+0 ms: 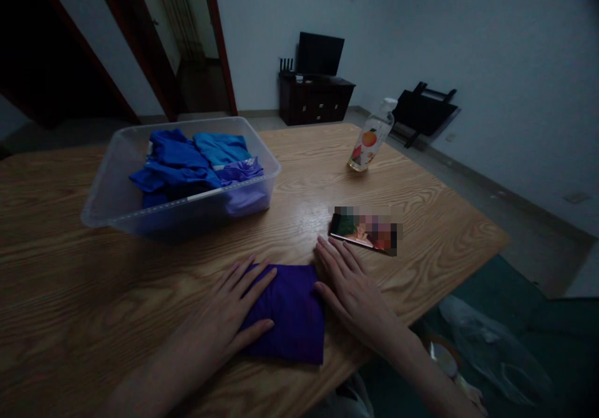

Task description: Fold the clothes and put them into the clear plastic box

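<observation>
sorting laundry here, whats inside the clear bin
The clear bin holds folded blue cloths, a lighter blue one and a lilac one. Whatever lies beneath them is covered.
</observation>
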The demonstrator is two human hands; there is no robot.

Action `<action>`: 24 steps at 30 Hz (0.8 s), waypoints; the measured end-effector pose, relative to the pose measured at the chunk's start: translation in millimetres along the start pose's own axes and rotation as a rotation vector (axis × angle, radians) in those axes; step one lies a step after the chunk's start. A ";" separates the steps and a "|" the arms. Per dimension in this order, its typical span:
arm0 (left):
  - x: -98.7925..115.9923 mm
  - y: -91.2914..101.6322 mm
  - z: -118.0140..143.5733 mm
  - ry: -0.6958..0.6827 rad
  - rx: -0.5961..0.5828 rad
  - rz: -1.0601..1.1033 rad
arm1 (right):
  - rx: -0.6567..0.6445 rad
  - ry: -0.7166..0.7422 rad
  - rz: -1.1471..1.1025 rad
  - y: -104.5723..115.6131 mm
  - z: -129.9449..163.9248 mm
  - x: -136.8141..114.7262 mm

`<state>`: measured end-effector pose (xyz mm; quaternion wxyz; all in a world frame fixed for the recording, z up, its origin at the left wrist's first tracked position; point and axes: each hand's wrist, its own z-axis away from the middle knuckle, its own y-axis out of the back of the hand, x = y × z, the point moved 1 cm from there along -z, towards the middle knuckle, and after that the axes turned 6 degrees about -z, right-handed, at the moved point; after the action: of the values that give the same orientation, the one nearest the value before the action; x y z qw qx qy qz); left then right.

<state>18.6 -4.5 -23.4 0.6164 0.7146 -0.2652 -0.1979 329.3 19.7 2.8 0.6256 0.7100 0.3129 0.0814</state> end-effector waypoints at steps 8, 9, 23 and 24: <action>-0.3 -3.4 -0.1 0.016 -0.006 0.012 | 0.223 -0.120 0.139 7.6 -0.9 46.7; -0.2 -3.1 0.0 0.017 -0.006 0.007 | 0.228 -0.138 0.152 6.9 1.9 49.3; 8.0 15.8 -4.9 -0.101 0.027 -0.085 | 0.064 0.025 -0.055 6.2 4.9 -5.9; 11.6 18.2 -4.2 -0.102 0.004 -0.067 | 0.007 0.067 -0.102 8.3 3.1 -15.7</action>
<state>27.8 -10.2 -4.2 0.5935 0.7133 -0.2727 -0.2541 321.3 8.4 14.3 0.6156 0.6923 0.3695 0.0720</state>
